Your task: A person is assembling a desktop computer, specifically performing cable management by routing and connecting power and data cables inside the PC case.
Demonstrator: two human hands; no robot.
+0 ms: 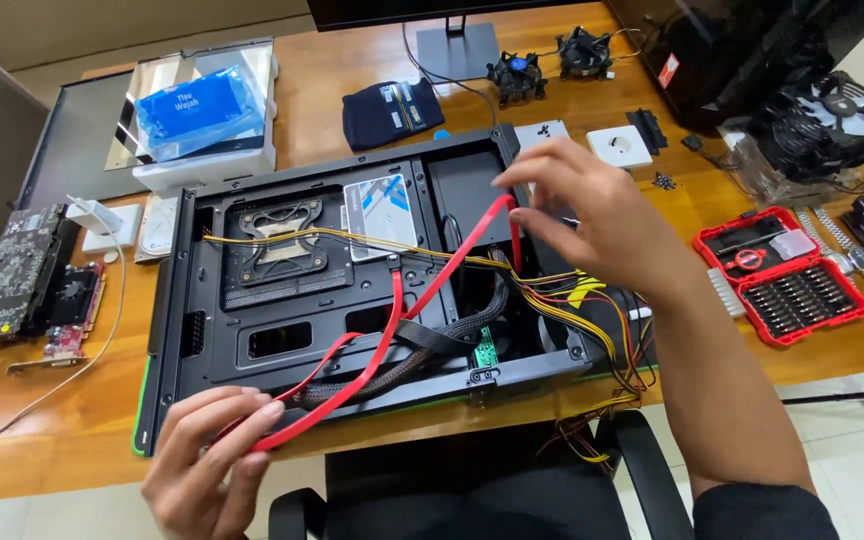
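The left hand (214, 462), at seven o'clock in the view, pinches one end of a flat, glossy red data cable (430, 290) between thumb and fingertips, while the right hand (592, 215), at two o'clock, grips the same cable's far end where it bends sharply downward, fingers curled around it. The ribbon runs taut and diagonal between them across the open black steel computer case (282, 345), which lies flat on its side on the varnished wooden desk (62, 420). The step in hand looks like routing this cable through the chassis; the next move probably calls for a steady feed from the lower hand, so the stiff ribbon does not kink against the sheet-metal edges. Just beside the cable, toward eleven o'clock, sits a slim rectangular silver-and-blue solid-state drive (380, 215), smooth-faced, with a second red lead dropping from it. Braided black sleeving and thin yellow and black wires (592, 300) bundle at four o'clock. Farther out, at three o'clock, a red plastic screwdriver-bit case (784, 275) lies open; at nine o'clock, a green graphics card (14, 275).
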